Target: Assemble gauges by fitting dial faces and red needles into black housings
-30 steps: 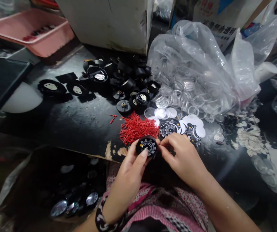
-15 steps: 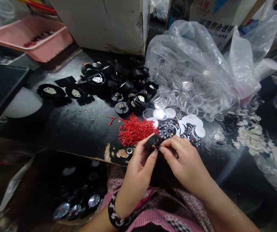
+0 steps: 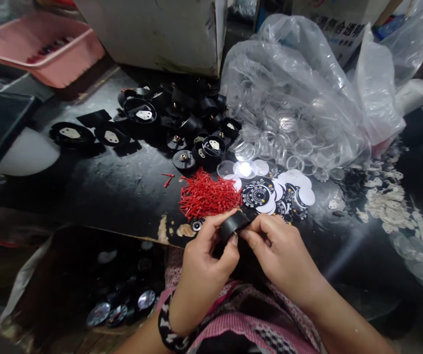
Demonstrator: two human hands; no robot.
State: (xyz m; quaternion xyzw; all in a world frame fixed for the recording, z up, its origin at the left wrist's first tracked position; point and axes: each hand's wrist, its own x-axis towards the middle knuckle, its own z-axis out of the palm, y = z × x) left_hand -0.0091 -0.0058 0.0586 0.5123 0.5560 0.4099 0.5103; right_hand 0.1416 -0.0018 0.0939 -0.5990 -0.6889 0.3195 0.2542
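Observation:
A black round gauge case [image 3: 230,224] is tipped on its side between my two hands above the table's front edge. My left hand [image 3: 204,260] is closed round it, thumb below and fingers behind. On its right edge the fingertips of my right hand [image 3: 280,246] are pinched together; the inside of the case faces away. Just beyond lies a heap of red gauge pointers [image 3: 209,194]. Printed black dial faces [image 3: 257,195] and white discs [image 3: 295,181] overlap to the right of it. A small ring-shaped part [image 3: 196,225] sits beside my left hand.
More black gauge cases [image 3: 184,160] are piled behind the pointers. A plastic bag [image 3: 300,88] spills clear round covers [image 3: 270,147]. Thin pale plates [image 3: 390,201] lie at right. A pink tub [image 3: 49,54] stands at back left. Finished-looking gauges [image 3: 99,313] rest below the table's edge.
The gauge case has turned in my hands: its dial side showed in part before, and now its outer wall does. The view has shifted slightly.

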